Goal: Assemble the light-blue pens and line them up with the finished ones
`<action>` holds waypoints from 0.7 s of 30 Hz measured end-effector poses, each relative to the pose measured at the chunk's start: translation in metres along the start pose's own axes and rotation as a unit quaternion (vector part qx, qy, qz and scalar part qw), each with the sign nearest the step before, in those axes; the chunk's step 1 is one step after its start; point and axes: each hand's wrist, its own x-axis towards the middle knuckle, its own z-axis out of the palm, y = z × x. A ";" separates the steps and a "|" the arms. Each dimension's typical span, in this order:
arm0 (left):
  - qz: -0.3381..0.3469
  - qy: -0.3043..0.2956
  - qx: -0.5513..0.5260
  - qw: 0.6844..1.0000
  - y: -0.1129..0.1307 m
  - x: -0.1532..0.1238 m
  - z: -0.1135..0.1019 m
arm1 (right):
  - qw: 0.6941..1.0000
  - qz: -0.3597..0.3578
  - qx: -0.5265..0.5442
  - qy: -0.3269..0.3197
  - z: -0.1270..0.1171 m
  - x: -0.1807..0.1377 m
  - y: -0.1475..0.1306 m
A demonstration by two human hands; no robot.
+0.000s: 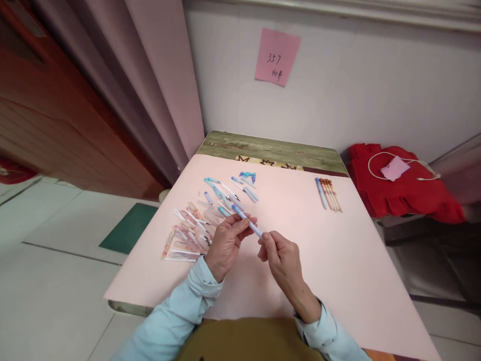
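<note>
Between my two hands, above the middle of the table, is a blue-and-lavender pen, tilted down to the right. My left hand pinches its darker blue upper part, while the fingertips of my right hand close on its lower end. Just beyond my left hand lie loose blue and teal pen barrels, with white refills among them. A small cluster of blue pen toppers sits behind these. Left of my left hand, clear wrappers and white refills form a pile.
At the table's right, a blue pen lies beside several brown-topped pens in a row. A pink cover is spread on the table. Beyond its right edge is a red cloth with a white cable; a curtain hangs at left.
</note>
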 end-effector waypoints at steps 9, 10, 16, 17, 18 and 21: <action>0.015 0.008 0.022 1.000 0.000 -0.003 0.006 | 0.995 -0.059 -0.064 0.055 0.003 -0.001 0.002; 0.016 0.011 0.010 1.000 -0.002 -0.003 0.006 | 0.991 -0.071 -0.087 0.071 0.004 -0.002 0.003; -0.015 0.015 0.011 1.000 -0.010 -0.004 0.005 | 0.954 -0.150 -0.214 0.144 0.008 -0.003 0.009; -0.016 0.014 0.014 1.000 -0.010 -0.003 0.005 | 0.958 -0.145 -0.206 0.137 0.008 -0.004 0.008; -0.016 0.010 0.017 1.000 -0.009 -0.003 0.005 | 0.967 -0.128 -0.183 0.119 0.007 -0.004 0.008; -0.017 -0.013 0.027 0.999 -0.006 -0.003 0.004 | 0.999 -0.025 -0.017 0.013 0.004 -0.004 0.003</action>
